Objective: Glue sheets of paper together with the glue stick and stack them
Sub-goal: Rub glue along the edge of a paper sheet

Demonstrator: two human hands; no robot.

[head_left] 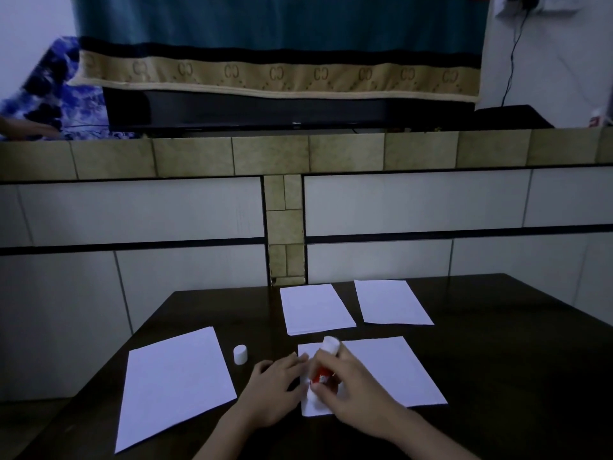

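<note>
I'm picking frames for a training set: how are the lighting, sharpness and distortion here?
Head view: dim, bluish light; the dark table swallows detail, the white sheets stand out. The right hand and the glue stick are motion-blurred; the left hand is only soft. Wide-angle bending curves the tiled ledge.

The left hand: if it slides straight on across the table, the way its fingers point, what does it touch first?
The left hand points up and right, toward the sheet being glued. Its fingers seem already at that sheet's left edge, so it would likely meet the sheet first, then the glue stick. Depth is unclear.
</note>
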